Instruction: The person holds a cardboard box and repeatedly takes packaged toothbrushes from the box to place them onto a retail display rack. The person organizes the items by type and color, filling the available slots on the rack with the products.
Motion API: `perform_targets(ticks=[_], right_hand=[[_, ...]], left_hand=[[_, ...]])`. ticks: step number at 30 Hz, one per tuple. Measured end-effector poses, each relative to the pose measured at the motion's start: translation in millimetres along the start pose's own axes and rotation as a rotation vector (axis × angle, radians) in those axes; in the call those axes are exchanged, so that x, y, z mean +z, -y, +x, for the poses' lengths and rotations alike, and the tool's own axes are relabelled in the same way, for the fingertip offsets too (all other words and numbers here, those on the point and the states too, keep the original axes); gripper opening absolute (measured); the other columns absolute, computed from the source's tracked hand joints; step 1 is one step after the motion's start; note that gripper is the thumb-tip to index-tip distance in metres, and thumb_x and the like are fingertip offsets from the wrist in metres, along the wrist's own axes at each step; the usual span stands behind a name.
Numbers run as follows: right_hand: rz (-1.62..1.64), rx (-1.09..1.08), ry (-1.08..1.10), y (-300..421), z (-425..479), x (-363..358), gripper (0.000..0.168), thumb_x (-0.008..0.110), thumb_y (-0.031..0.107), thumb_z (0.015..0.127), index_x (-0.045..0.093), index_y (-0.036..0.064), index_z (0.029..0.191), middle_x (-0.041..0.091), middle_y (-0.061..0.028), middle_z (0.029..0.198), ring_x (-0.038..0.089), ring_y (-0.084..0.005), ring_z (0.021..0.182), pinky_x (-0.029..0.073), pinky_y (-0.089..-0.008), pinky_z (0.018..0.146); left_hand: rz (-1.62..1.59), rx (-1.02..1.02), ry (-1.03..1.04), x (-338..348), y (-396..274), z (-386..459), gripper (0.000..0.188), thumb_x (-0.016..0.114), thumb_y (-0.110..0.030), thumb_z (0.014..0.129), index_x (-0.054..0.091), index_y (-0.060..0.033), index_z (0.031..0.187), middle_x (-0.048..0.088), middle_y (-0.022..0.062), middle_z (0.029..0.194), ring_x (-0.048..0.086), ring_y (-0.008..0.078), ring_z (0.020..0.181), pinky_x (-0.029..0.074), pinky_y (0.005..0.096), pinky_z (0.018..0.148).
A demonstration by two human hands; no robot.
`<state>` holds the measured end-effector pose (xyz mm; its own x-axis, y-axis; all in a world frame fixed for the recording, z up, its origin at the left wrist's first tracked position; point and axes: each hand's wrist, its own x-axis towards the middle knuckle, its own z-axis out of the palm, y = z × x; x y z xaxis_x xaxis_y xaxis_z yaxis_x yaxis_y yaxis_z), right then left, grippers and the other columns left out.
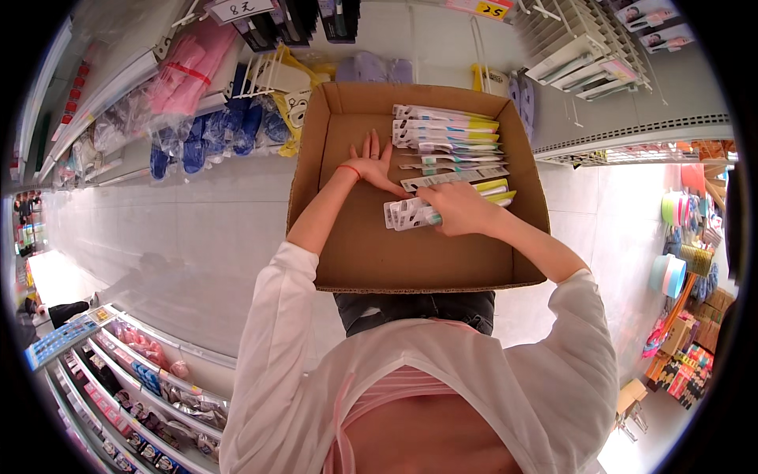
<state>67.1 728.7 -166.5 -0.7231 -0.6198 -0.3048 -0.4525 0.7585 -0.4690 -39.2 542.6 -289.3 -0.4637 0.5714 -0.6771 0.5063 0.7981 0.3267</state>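
An open cardboard box is right in front of me. Packaged toothbrushes lie in a row along its right part, their packs overlapping. My right hand grips a few of these packs at the near end of the row, thumb and fingers closed around them. Inside the box, left of the row, my left hand is spread palm up and holds nothing; its thumb reaches to the edge of the packs by my right hand. A red cord circles the left wrist.
Beyond the box stands a store shelf with bagged blue slippers, pink gloves and wire hooks holding hanging packs. More stocked shelves are at the lower left. Plastic basins and cartons stand at the right.
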Motion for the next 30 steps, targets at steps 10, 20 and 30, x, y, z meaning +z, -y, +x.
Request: perform_targets(ticks=[10,20,30], right_hand=[[-0.111,0.062,-0.097,-32.7,13.8,30.1,0.042,0.070,0.007,0.056,0.051,0.002,0.093,0.060,-0.0156,0.091,0.059,-0.0342,0.086,0.048,-0.0418,0.070],[-0.203,0.125,-0.258,-43.9,20.0,38.2,0.048,0.071,0.003,0.053,0.050,0.003,0.096,0.059,-0.0122,0.093,0.059,-0.0301,0.091,0.048,-0.0400,0.075],[-0.078,0.127,-0.262,-47.2,18.2,11.5,0.060,0.079,0.009,0.050,0.047,0.006,0.101,0.048,-0.0111,0.102,0.049,-0.0301,0.105,0.046,-0.0410,0.081]], left_hand=[[-0.115,-0.055,0.023,-6.7,1.3,5.9,0.123,0.031,-0.089,0.062,0.010,0.0025,0.142,0.009,0.0362,0.141,0.005,0.0371,0.138,0.002,0.0582,0.104],[2.640,0.179,0.023,-21.1,-6.1,-11.1,0.116,0.025,-0.088,0.065,0.023,0.0002,0.140,0.033,0.0321,0.135,0.028,0.0350,0.132,0.009,0.0562,0.105],[0.815,0.083,0.105,-38.5,-6.5,-27.5,0.126,0.031,-0.091,0.058,0.009,-0.0006,0.143,0.020,0.0322,0.141,0.015,0.0348,0.136,0.009,0.0504,0.107]])
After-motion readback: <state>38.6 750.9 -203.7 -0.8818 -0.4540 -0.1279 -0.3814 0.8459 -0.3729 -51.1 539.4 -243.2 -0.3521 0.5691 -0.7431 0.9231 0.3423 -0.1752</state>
